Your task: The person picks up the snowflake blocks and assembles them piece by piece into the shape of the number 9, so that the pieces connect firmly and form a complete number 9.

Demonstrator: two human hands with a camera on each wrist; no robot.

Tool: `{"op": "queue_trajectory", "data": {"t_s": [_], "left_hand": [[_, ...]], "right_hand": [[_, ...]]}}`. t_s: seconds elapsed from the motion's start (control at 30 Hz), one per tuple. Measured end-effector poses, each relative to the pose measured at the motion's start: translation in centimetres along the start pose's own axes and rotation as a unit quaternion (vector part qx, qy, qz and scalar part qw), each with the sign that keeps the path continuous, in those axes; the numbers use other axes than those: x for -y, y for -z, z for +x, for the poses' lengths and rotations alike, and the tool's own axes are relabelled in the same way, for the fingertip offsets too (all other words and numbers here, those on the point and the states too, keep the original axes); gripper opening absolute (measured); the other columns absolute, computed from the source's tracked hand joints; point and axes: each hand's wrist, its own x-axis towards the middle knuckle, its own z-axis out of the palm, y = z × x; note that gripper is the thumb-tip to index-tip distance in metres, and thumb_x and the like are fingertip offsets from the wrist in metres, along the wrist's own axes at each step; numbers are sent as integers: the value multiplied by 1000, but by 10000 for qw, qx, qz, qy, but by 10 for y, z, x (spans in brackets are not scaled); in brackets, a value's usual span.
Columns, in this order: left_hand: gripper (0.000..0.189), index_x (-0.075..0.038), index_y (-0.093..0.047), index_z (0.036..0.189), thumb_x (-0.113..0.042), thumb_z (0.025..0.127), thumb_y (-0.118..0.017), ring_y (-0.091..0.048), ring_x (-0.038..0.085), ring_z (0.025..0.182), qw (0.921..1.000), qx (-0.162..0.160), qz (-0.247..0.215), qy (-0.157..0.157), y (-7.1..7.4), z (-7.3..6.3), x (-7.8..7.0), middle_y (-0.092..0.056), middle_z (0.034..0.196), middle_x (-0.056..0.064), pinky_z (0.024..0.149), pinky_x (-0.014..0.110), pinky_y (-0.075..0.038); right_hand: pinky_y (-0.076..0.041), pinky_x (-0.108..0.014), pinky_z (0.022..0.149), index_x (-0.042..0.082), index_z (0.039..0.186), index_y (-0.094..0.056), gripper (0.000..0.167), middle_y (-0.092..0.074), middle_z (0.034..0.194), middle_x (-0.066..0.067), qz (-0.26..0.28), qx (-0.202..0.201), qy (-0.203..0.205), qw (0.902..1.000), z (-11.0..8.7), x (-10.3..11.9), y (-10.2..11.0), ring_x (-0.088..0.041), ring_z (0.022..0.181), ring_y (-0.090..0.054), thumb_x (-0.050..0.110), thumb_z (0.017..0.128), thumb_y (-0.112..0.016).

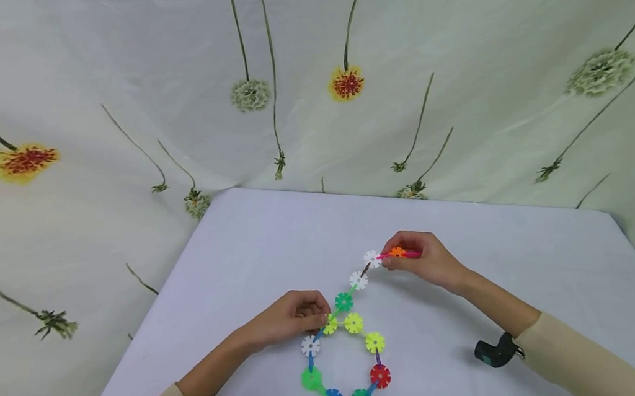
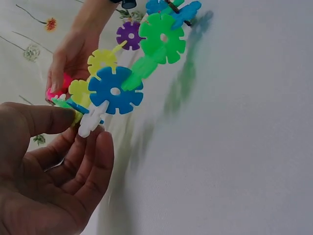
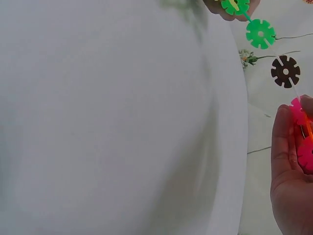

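Notched plastic flower discs, slotted edge to edge, form a ring with a straight tail. In the head view my left hand (image 1: 285, 318) pinches a yellow disc (image 1: 330, 325) where tail and ring meet. A red disc (image 1: 380, 376) and a light green disc (image 1: 311, 379) belong to the ring. From the joint, the tail runs up right through a green disc (image 1: 344, 302) and white discs. My right hand (image 1: 425, 259) holds the tail's end, with an orange disc (image 1: 397, 251) between its fingers. Close to the left fingertips, the left wrist view shows a blue disc (image 2: 105, 90).
A white-covered table (image 1: 276, 238) lies beneath both hands. Behind it hangs a pale cloth (image 1: 172, 60) printed with flowers. Each forearm carries a black wrist camera, the right one (image 1: 494, 353) above the tabletop. In the right wrist view a brown disc (image 3: 278, 72) hangs in the tail.
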Motion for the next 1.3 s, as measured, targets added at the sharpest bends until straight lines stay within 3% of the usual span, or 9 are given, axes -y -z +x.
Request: {"op": "queue_trajectory", "data": {"t_s": [0.23, 0.4, 0.57, 0.77, 0.93, 1.07, 1.17, 1.3], "left_hand": [[11, -6, -70, 105, -15, 103, -64, -64, 14, 78, 9994, -292, 112, -145, 2, 5, -10, -67, 87, 2, 76, 25, -59], [12, -9, -71, 102, -12, 102, -59, -61, 16, 78, 9983, -425, 170, -359, 9, 12, -24, -64, 86, 2, 75, 26, -57], [13, -8, -71, 103, -13, 103, -59, -58, 14, 78, 9976, -260, 315, -558, 12, 25, -37, -62, 85, 2, 75, 24, -54], [16, -7, -72, 102, -17, 102, -60, -57, 14, 78, 9959, -10, 516, -741, 7, 46, -51, -61, 84, 2, 75, 23, -51], [15, -9, -72, 101, -17, 102, -60, -56, 13, 78, 9950, 120, 572, -809, 5, 56, -55, -60, 82, 0, 76, 24, -50], [14, -11, -73, 100, -18, 102, -61, -57, 11, 79, 9946, 134, 554, -868, 2, 63, -59, -60, 81, -3, 78, 25, -51], [15, -11, -73, 100, -21, 103, -62, -59, 12, 81, 9944, 53, 515, -922, 0, 68, -61, -64, 84, -3, 81, 26, -53], [15, -12, -74, 105, -25, 105, -66, -65, 17, 91, 9942, -281, 286, -997, 3, 71, -60, -71, 96, 6, 87, 29, -56]], "right_hand": [[-64, -26, 88, 8, 130, -65, 38, -73, 119, -17, -173, 266, 28, 9995, -11, -3, 13, -33, 103, -76, 17, 97, -80], [-63, -26, 87, 7, 140, -60, 46, -72, 127, -17, -341, 619, 53, 9975, -20, -6, 24, -32, 107, -76, 18, 100, -77], [-58, -28, 103, 10, 139, -64, 41, -72, 131, -4, -881, 513, 274, 9944, -25, 4, 22, -21, 120, -72, 27, 102, -74], [-56, -37, 105, 24, 126, -73, 26, -75, 123, 11, -1847, 822, 600, 9775, -25, 26, 12, -16, 119, -70, 36, 103, -72], [-56, -48, 101, 30, 119, -75, 17, -77, 115, 14, -1787, 1133, 580, 9756, -21, 34, 8, -12, 116, -69, 32, 103, -72], [-57, -51, 103, 26, 110, -77, 9, -78, 105, 11, -1630, 1346, 529, 9760, -17, 37, 7, -14, 109, -72, 29, 103, -73], [-59, -42, 99, 21, 102, -76, 5, -77, 96, 2, -1345, 1517, 504, 9779, -15, 37, 8, -23, 98, -74, 25, 102, -73], [-57, -29, 82, 15, 100, -76, 8, -71, 88, -8, -872, 1519, 348, 9839, -16, 32, 13, -28, 84, -68, 21, 103, -71]]}}
